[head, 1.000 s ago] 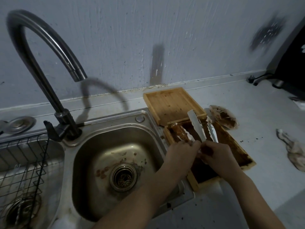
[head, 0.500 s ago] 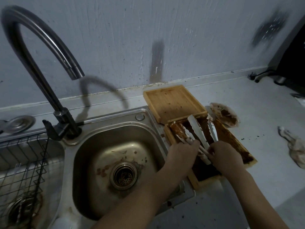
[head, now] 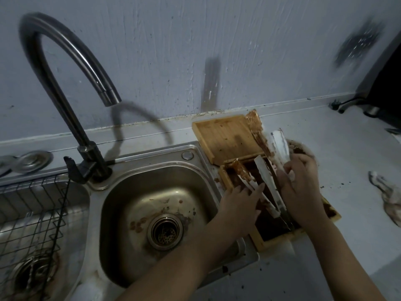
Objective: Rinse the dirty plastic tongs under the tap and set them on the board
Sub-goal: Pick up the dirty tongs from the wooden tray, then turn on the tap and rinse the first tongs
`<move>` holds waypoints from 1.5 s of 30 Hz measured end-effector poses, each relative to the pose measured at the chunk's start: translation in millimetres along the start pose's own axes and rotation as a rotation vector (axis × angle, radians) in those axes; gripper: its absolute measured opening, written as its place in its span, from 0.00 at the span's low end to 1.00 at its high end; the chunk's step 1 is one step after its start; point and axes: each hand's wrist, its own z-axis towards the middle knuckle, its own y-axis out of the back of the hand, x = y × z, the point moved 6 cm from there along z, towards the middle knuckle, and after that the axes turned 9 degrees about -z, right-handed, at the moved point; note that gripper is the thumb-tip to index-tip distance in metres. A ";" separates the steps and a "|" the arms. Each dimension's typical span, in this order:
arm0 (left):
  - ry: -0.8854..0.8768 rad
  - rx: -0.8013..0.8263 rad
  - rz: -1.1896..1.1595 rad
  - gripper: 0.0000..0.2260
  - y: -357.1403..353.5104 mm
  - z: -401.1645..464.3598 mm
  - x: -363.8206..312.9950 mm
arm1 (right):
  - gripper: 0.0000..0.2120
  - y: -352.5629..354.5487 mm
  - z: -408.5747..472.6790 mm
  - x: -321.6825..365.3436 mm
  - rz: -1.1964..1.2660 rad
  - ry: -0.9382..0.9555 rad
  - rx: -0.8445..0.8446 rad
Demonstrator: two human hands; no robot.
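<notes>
My right hand (head: 301, 192) grips white plastic tongs (head: 280, 144) above the dirty wooden tray (head: 271, 235). Their arms point up and away: one is mostly white, the other is caked in brown sauce and reaches over the right edge of the clean wooden board (head: 225, 137). My left hand (head: 240, 200) closes on a second sauce-smeared white piece (head: 267, 187) lying in the tray; how it joins up is hidden by my fingers. The curved tap (head: 65, 83) stands at the left over the steel sink (head: 156, 192), and no water runs from it.
A wire dish rack (head: 32, 213) fills the left basin. Right of the tray are a soiled plate (head: 303, 151) and a crumpled cloth (head: 388, 196). A dark appliance (head: 386, 94) stands at the far right. The sink bowl has brown stains around its drain (head: 165, 231).
My right hand has lifted its tongs out of the tray, and their tips have swung up toward the back wall. My left hand stays on the piece in the tray.
</notes>
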 end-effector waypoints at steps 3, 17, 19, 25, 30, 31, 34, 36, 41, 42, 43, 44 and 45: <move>-0.017 -0.058 0.010 0.24 19.4 -10.9 10.3 | 0.16 -1.6 5.2 20.3 0.141 0.012 0.018; 0.418 -0.984 -0.188 0.12 159.8 -196.5 172.0 | 0.09 -120.2 -42.8 145.4 0.745 -0.298 0.679; 0.491 -1.107 -0.174 0.16 171.9 -212.8 188.5 | 0.10 -133.1 -48.0 156.6 0.767 -0.331 0.764; 0.641 -1.100 -0.306 0.24 180.9 -217.1 239.2 | 0.09 -153.4 -53.8 189.3 1.109 -0.512 0.939; 0.719 -1.040 -0.508 0.15 176.9 -208.2 252.4 | 0.07 -163.3 -52.1 198.9 1.111 -0.505 0.913; 0.728 -1.070 -0.510 0.14 177.7 -207.9 253.7 | 0.07 -165.0 -52.6 198.9 1.103 -0.510 0.902; 0.729 -1.127 -0.472 0.16 183.0 -202.4 257.7 | 0.06 -166.8 -51.1 201.0 1.090 -0.523 0.877; 0.708 -1.094 -0.437 0.15 185.6 -192.2 259.4 | 0.06 -168.6 -49.3 203.1 1.097 -0.519 0.856; 0.701 -1.067 -0.255 0.08 188.1 -185.7 259.9 | 0.04 -171.3 -46.4 207.8 1.193 -0.528 0.835; 0.698 -1.068 -0.258 0.07 186.4 -187.0 261.3 | 0.04 -172.0 -47.1 207.2 1.201 -0.539 0.843; 0.694 -1.071 -0.264 0.07 185.3 -188.4 262.3 | 0.04 -172.4 -47.7 206.5 1.205 -0.547 0.850; 0.691 -1.077 -0.274 0.06 184.9 -189.4 262.2 | 0.04 -172.8 -48.3 205.9 1.205 -0.551 0.856; 0.683 -1.086 -0.286 0.06 184.8 -190.0 262.1 | 0.05 -173.2 -49.4 205.6 1.203 -0.553 0.862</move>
